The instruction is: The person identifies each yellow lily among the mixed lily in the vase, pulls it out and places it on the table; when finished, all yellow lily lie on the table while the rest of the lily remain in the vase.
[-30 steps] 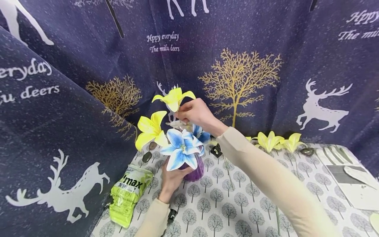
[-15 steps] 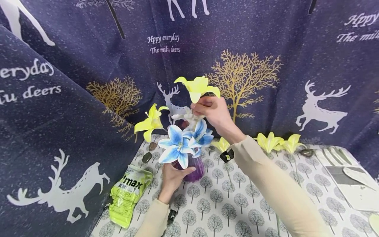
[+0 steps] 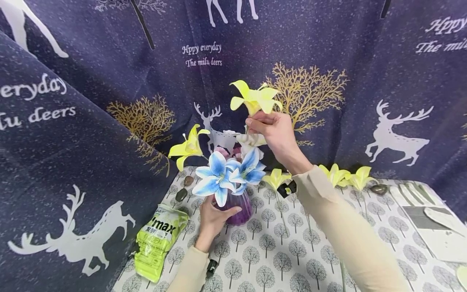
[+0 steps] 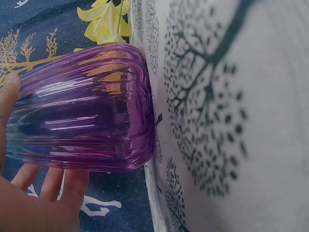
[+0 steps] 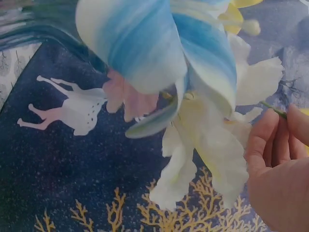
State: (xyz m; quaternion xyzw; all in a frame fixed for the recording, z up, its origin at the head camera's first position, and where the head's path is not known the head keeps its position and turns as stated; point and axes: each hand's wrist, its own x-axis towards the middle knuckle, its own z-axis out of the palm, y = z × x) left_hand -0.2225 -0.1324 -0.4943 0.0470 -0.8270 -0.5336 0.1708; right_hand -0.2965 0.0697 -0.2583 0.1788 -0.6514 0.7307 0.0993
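My left hand (image 3: 213, 217) grips a purple ribbed glass vase (image 4: 82, 111), thumb on one side and fingers on the other; the vase stands on the patterned cloth. Blue-and-white lilies (image 3: 219, 178) fill the vase's front, with white flowers (image 5: 207, 150) and a pink flower (image 5: 128, 99) behind them. One yellow lily (image 3: 189, 148) leans out to the left. Above the bunch, my right hand (image 3: 275, 132) pinches the thin green stem (image 5: 273, 108) of another yellow lily (image 3: 255, 97) just under its bloom. Where that stem's lower end lies is hidden.
A green bag (image 3: 160, 241) lies left of the vase, near dark stones (image 3: 181, 194). Yellow lilies (image 3: 359, 177) lie along the cloth's back edge on the right, beside a white-and-grey board (image 3: 430, 223). A dark printed curtain (image 3: 255, 44) hangs close behind.
My right hand has moved right and slightly up with the yellow lily. The blue and white blooms have shifted a little, and the left yellow lily has turned. My left hand stays on the vase.
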